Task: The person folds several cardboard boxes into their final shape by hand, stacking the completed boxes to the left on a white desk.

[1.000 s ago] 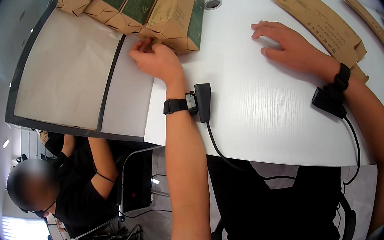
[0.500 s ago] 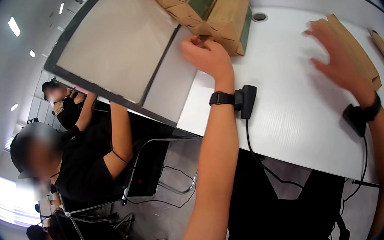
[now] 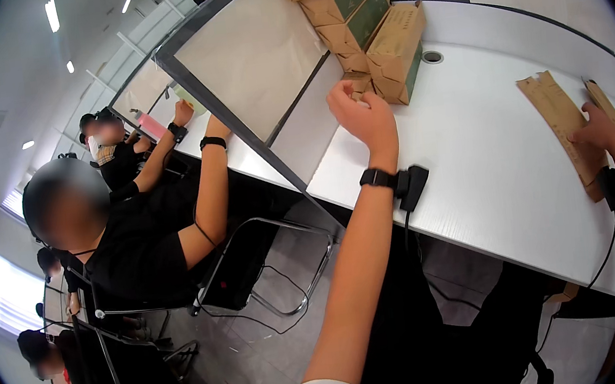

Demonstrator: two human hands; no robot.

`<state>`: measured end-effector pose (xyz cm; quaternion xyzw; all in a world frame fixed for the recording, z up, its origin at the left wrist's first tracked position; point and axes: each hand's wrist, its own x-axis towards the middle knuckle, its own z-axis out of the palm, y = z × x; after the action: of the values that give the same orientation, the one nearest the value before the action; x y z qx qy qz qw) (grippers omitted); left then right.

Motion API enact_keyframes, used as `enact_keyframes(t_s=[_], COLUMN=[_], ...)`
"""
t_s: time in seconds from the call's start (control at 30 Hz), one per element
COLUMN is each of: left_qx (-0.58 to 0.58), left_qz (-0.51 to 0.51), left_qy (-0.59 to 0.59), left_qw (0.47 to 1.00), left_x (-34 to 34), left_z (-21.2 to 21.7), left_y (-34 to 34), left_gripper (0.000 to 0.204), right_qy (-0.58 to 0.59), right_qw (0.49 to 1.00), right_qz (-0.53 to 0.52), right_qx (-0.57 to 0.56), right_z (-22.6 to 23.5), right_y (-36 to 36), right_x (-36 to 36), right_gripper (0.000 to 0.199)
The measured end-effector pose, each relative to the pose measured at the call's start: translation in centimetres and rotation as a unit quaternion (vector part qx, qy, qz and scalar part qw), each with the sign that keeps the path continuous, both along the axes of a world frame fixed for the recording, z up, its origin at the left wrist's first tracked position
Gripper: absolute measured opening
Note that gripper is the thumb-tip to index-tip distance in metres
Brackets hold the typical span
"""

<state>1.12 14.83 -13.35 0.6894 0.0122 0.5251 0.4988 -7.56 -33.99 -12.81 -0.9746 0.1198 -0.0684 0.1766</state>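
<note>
My left hand [image 3: 365, 120] is raised beside the stacked brown packages, its fingers curled in. Whether anything small is between its fingertips is hidden. Just behind it stands the nearest brown package [image 3: 397, 43], a long paper-wrapped block with a green side. At the right of the desk my right hand [image 3: 601, 134] has its thumb over a flat brown paper piece [image 3: 549, 105] and its fingers at the edge. That piece lies slanted and has an uneven far end. A second narrow brown piece [image 3: 601, 96] lies to its right, partly behind the hand.
More brown and green packages [image 3: 346, 7] are piled against the partition [image 3: 254, 68] on the left. A round cable hole [image 3: 432, 58] is set in the white desk [image 3: 471, 149]. Cables hang from both wrist straps. A seated co-worker [image 3: 134, 221] is beyond the partition, near a metal-framed chair [image 3: 255, 267].
The view has shifted, so the packages sit lower and further right. My right hand has come from above the desk, fingers spread, down onto the flat brown paper piece. My left hand stays curled near the packages.
</note>
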Motion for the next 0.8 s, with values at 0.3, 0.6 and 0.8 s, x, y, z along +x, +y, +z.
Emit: enact_keyframes(t_s=[0.3, 0.6, 0.8], left_qx=[0.222, -0.23, -0.273], left_qz=[-0.287, -0.59, -0.64], left_qy=[0.241, 0.308, 0.299], left_qw=[0.9, 0.71, 0.653], left_x=[-6.0, -1.3, 2.2], left_z=[-4.1, -1.6, -0.4], left_y=[-10.8, -13.3, -13.5], left_gripper=[0.088, 0.095, 0.086], right_qy=[0.065, -0.015, -0.183], right_qw=[0.962, 0.823, 0.81], right_qz=[0.097, 0.176, 0.283], right_qx=[0.247, 0.541, 0.481], right_z=[5.1, 1.3, -2.0], right_y=[17.8, 19.6, 18.1], right_x=[-0.8, -0.2, 2.7], right_gripper=[0.069, 0.095, 0.081])
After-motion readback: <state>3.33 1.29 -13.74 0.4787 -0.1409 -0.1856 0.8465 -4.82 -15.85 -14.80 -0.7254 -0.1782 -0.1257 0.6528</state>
